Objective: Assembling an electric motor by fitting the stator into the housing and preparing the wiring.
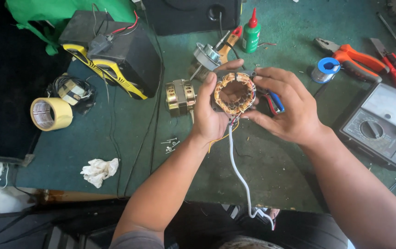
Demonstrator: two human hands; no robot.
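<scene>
I hold a round motor stator (234, 93) with copper windings above the green work surface (271, 166), its open centre facing me. My left hand (208, 110) grips its left side, thumb along the rim. My right hand (284, 105) clasps its right side, fingers curled over the top. A white cable (237, 170) and thin yellow wires hang from the stator toward me. Behind my right hand lie small pliers with red and blue handles (275, 102), partly hidden.
A brass-coloured motor part (180, 96) lies left of the stator. An analogue multimeter (384, 122) sits at the right, orange pliers (352, 59) and a solder spool (325, 69) behind. Tape roll (50, 113), crumpled tissue (99, 170), green bottle (251, 33), loose screws (171, 145), black box (119, 50).
</scene>
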